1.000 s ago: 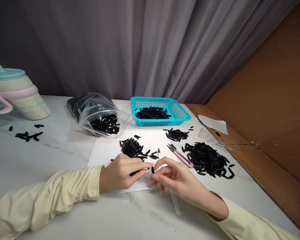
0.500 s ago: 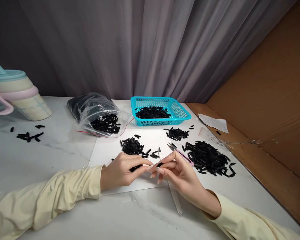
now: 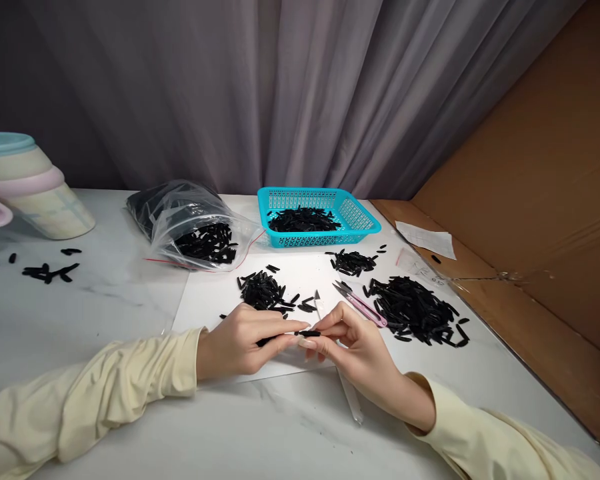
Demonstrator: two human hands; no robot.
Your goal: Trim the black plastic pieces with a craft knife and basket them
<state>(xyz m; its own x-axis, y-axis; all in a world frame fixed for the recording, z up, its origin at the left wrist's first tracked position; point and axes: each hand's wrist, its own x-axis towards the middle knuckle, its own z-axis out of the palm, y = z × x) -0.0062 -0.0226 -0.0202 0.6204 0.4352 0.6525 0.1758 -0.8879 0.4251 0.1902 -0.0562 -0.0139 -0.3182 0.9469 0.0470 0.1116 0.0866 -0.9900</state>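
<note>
Between the fingertips of both hands is a small, narrow black piece, held level over the white sheet. My left hand pinches its left end, with more black under the palm. My right hand grips the other end between thumb and fingers. A pile of similar black pieces lies just beyond my left hand. Partly hidden beneath my right hand is a slim knife with a pale handle, its blade tip pointing away. Pink-handled thread snips rest beyond my right hand.
A blue basket of black pieces stands at the back, beside an open zip bag. Two more piles, one large and one small, lie rightward. A cup and loose pieces are left; cardboard borders the right.
The fingertips of both hands have come together on the black piece, which was in my right fingers and now shows lengthwise between them. The view has shifted slightly.
</note>
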